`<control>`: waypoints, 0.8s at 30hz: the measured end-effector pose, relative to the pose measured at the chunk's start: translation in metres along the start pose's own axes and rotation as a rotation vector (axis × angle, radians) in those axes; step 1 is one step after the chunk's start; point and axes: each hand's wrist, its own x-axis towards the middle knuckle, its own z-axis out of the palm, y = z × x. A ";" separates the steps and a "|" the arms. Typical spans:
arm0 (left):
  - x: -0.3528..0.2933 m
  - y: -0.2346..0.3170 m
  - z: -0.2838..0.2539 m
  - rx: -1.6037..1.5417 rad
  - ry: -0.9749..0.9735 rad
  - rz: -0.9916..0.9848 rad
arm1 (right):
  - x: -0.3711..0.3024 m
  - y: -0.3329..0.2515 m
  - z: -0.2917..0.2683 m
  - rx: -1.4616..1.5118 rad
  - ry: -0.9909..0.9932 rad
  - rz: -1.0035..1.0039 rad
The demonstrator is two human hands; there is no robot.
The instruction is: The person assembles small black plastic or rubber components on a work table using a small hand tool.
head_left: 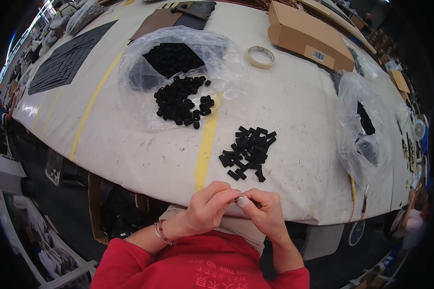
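Red shirt [197, 260]; left hand [205, 208], right hand [267, 213] together near black pieces [252, 146]; cannot tell if fingers [225, 195] grasp anything.

Lettering [220, 277] on red shirt [197, 250]; barcode [318, 55] on box [304, 30]

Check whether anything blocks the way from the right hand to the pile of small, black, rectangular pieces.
Nothing visible does: only off-white table surface spans the short gap between the right hand and the pile of black pieces ahead.
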 end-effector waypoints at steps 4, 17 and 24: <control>0.001 0.000 -0.002 0.008 -0.022 0.036 | 0.000 0.001 0.001 0.039 -0.001 -0.011; -0.013 0.009 0.006 -0.509 0.077 -0.417 | -0.014 0.011 0.014 0.047 0.183 -0.184; -0.011 0.021 0.010 -0.527 0.136 -0.384 | -0.018 0.018 0.017 0.015 0.270 -0.336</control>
